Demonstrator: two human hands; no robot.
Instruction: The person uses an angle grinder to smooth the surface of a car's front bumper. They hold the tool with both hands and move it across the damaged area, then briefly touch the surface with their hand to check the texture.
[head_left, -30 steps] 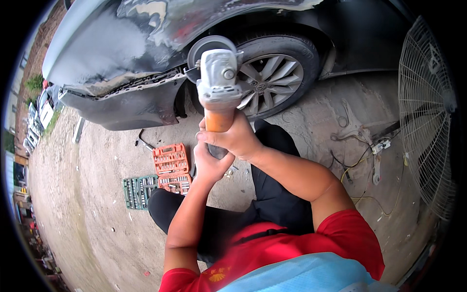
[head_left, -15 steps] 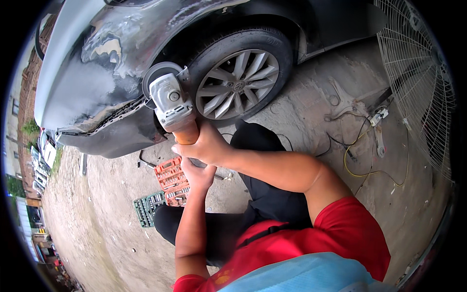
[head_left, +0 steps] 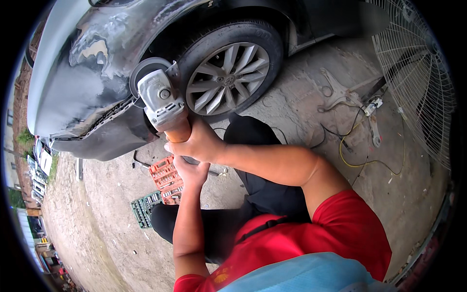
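Observation:
I hold a dusty grey and orange angle grinder (head_left: 160, 100) in both hands. My right hand (head_left: 197, 141) is closed round its orange body, above my left hand (head_left: 189, 173), which is closed on the rear end of the handle. The grinder's disc (head_left: 137, 73) is at the top, in front of the dark car's front wheel arch, left of the alloy wheel (head_left: 227, 80). Contact with the car cannot be told. The fender (head_left: 92, 82) carries patchy grey, sanded areas, with a gap along the panel seam below.
Open orange (head_left: 162, 171) and green (head_left: 141, 209) socket cases lie below the grinder, by my bent legs (head_left: 250, 146). A wire-guard fan (head_left: 413, 82) stands at the right, with metal parts (head_left: 340, 95) and cords (head_left: 360, 165) on the concrete nearby. Piled items (head_left: 43, 165) are at far left.
The grinder has moved left and a little down relative to the wheel and now leans leftward. My view has shifted, so the car sits higher and further left in it.

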